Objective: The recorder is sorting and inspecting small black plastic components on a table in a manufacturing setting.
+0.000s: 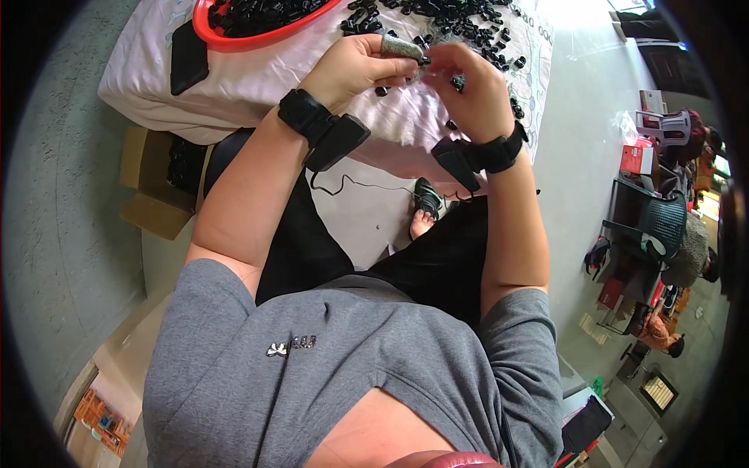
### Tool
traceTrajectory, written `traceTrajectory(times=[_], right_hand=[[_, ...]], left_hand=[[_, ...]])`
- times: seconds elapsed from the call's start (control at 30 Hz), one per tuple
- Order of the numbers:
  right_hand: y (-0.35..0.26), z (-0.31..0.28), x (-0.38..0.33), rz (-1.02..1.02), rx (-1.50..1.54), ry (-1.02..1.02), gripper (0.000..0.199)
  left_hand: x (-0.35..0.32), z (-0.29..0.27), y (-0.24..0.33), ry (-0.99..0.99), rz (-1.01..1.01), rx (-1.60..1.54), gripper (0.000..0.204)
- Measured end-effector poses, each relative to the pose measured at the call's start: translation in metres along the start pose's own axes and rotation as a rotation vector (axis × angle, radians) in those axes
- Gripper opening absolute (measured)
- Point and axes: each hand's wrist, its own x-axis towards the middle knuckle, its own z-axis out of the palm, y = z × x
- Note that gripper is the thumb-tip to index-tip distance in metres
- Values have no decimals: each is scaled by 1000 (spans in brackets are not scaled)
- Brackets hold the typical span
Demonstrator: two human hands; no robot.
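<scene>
Hands meet over the far table edge: left hand (355, 66), its forefinger in a grey fingertip sleeve (400, 48), and right hand (468, 86) pinch one small black part (425, 61) between them. Its long axis cannot be told. A loosened pinch could drop it among the loose black parts (468, 19) on the pale cloth (257, 78); red basin (234, 37) lies far left.
</scene>
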Motion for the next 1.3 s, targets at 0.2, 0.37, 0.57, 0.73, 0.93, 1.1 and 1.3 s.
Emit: traceTrajectory(times=[0.2,0.37,0.57,0.73,0.93,1.1,1.3], right_hand=[[21,9,-11,-105,-357,-158,8],[12,4,-12,15,-149,-9,7],[11,0,-12,99,93,120,14],[8,1,-11,115,64,125,14],[10,6,-11,71,12,122,12],[9,8,-10,29,-43,125,10],[8,13,-9,7,-47,162,8]], left_hand=[[2,-5,3,13,-15,-110,20],[2,-1,0,22,-5,-110,21],[5,4,-9,7,61,-36,23],[2,12,-6,18,90,-12,24],[1,12,-4,8,68,-9,25],[3,12,-7,41,133,129,25],[2,15,-7,100,201,308,25]])
